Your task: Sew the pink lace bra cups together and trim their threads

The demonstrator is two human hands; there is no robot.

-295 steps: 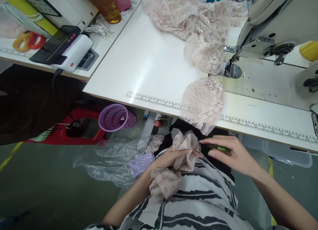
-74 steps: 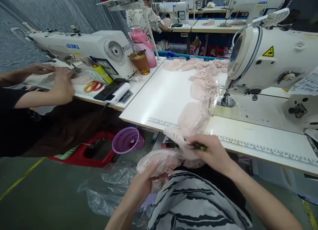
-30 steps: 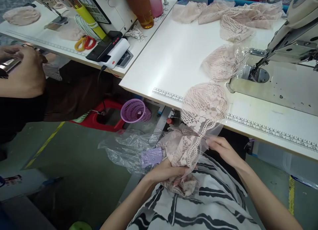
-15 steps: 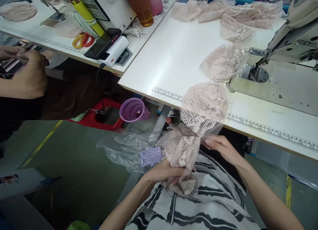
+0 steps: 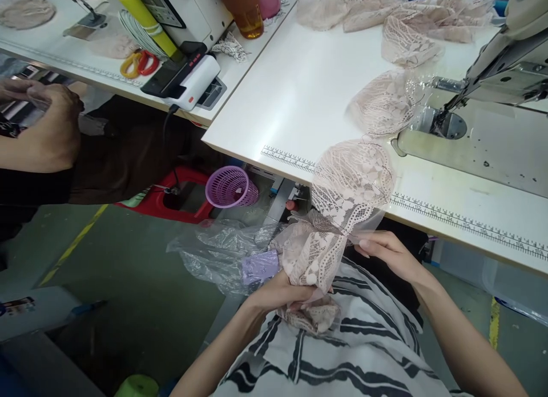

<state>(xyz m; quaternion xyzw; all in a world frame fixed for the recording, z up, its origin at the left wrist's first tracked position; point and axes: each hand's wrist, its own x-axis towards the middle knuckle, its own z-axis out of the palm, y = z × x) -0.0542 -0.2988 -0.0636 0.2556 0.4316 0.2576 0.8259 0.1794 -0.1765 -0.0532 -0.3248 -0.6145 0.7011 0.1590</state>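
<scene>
A chain of pale pink lace pieces (image 5: 353,183) hangs over the table's front edge into my lap. My left hand (image 5: 285,294) is closed around the lower lace, with part of the bunch hanging below the fingers. At the narrow join between two pieces, my right hand (image 5: 383,251) pinches the sheer edge of the lace between thumb and fingers. Farther up the chain, another lace piece (image 5: 383,103) lies flat on the white table (image 5: 291,88), beside the sewing machine's needle plate (image 5: 451,125).
More lace (image 5: 432,20) lies along the table's back. A clear plastic bag (image 5: 209,254) and a purple basket (image 5: 231,187) are left of my lap. At the adjoining table, with scissors (image 5: 139,64) on it, a co-worker's hand (image 5: 55,123) shows at far left.
The view has shifted slightly, so the table things sit a little higher. Both hands keep their hold on the lace, almost unmoved.
</scene>
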